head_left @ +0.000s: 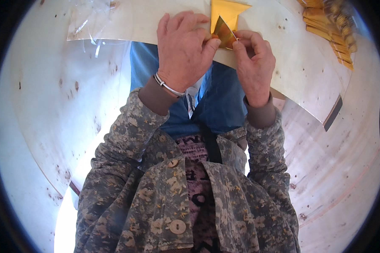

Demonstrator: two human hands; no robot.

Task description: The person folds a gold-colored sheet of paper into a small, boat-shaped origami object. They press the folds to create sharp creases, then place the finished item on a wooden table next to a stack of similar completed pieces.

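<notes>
Head view, looking straight down a person's chest to their hands at the edge of a pale board point(299, 80). The left hand point(182, 50) and right hand point(254, 63) meet at the top centre, both pinching a small folded piece of gold foil point(224, 33). The left thumb and fingers are closed on the foil's lower left edge; the right thumb and forefinger are closed on its right edge. The foil stands tilted between the fingertips, just above the board's near edge.

Just behind it, a larger sheet of gold foil point(229, 10) lies flat on the board, its lower corner pointing toward the hands. I cannot tell whether the two pieces are joined.

A metal bangle point(166, 85) circles the left wrist. Both forearms wear the sleeves of a grey-green flowered jacket point(156, 202) with round buttons, open over a pink top. Below the hands, blue cloth point(223, 101) covers the person's lap.

At the board's far left lies a clear plastic bag point(88, 19), crumpled and glinting. At the far right, a stack of gold strips point(333, 29) lies on the board, well apart from the hands. Pale wooden panels, speckled with dark marks, curve around the person on both sides.
</notes>
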